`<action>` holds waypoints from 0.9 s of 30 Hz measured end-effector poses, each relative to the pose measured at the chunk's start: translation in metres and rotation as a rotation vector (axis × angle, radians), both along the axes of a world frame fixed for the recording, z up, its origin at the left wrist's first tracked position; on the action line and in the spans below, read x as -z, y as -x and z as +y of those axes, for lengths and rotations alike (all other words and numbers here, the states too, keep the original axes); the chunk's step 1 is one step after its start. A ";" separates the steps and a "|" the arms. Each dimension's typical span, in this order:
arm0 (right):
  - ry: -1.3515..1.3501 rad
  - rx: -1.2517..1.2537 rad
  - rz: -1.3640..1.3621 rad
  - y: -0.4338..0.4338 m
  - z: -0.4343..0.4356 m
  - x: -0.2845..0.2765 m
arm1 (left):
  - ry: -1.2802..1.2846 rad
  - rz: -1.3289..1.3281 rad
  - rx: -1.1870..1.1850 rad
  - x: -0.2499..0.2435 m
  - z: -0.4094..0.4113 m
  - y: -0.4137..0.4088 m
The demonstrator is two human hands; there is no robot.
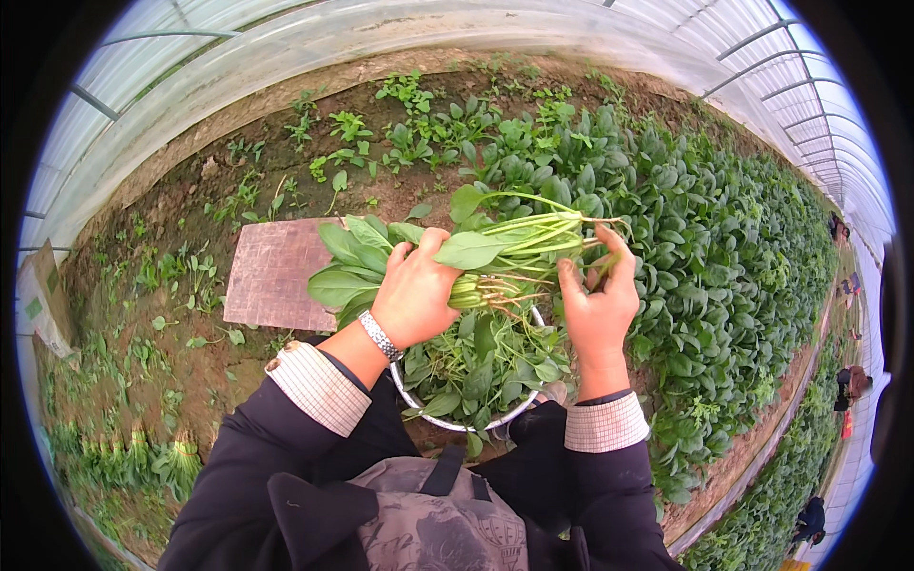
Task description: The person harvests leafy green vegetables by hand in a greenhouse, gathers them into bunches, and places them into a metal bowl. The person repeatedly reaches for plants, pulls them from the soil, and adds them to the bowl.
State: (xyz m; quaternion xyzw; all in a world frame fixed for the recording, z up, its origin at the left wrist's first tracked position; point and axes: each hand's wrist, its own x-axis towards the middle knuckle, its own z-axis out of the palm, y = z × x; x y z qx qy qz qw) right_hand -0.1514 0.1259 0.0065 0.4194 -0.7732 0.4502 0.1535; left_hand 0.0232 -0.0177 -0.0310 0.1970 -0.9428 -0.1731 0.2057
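My left hand is closed round a bunch of spinach, its leaves spread to the left and its trimmed-looking pale stems and thin roots facing right. Just above, looser spinach plants lie sideways, one broad leaf overlapping my left knuckles. My right hand has thumb and fingers around the root end of these plants; the exact finger contact is partly hidden. Below both hands, between my legs, a round metal-rimmed basin holds loose spinach leaves and stems.
A flat reddish-brown board lies on the soil to the left. Tied spinach bundles stand at lower left, near a cardboard box. Dense spinach grows on the right. Plastic greenhouse sheeting curves behind. Other people are at far right.
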 end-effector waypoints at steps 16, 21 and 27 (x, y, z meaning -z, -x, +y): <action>0.189 -0.403 -0.778 -0.003 -0.004 0.005 | -0.033 -0.029 -0.011 0.000 0.008 0.004; 0.189 -0.328 -0.637 0.002 0.009 -0.007 | -0.031 0.005 -0.006 -0.004 0.005 0.002; 0.221 -0.186 -0.774 0.003 0.000 0.003 | 0.001 0.000 0.020 -0.005 0.010 0.004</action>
